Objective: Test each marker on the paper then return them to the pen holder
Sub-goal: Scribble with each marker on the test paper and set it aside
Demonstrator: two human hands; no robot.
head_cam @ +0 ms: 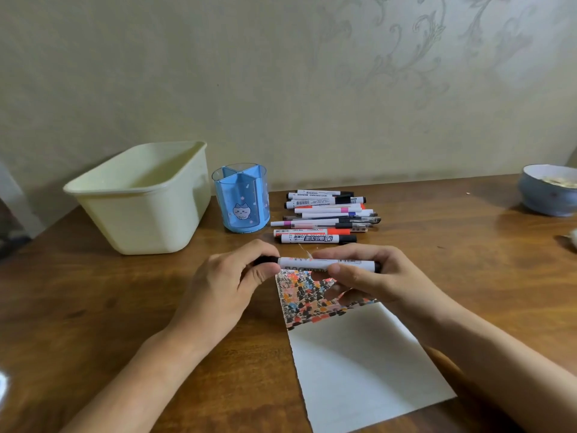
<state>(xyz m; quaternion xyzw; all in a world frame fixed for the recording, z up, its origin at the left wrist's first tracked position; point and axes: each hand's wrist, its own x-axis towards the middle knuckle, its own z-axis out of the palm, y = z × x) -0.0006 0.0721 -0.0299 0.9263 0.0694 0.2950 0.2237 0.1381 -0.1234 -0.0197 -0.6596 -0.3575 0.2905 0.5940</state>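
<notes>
A white whiteboard marker with black ends (324, 263) lies level between both hands, just above the far end of the paper (359, 354). My left hand (224, 276) pinches its black cap end. My right hand (368, 276) grips its barrel and tail end. The paper's far strip is covered with black, orange and blue test marks; the rest is blank. A pile of several markers and pens (324, 217) lies on the table behind the hands. The blue pen holder (242, 201), with a cat picture, stands left of the pile and looks empty.
A cream plastic tub (140, 195) stands at the back left beside the pen holder. A blue-grey bowl (546, 192) sits at the far right edge. The wooden table (93, 307) meets a patterned wall behind.
</notes>
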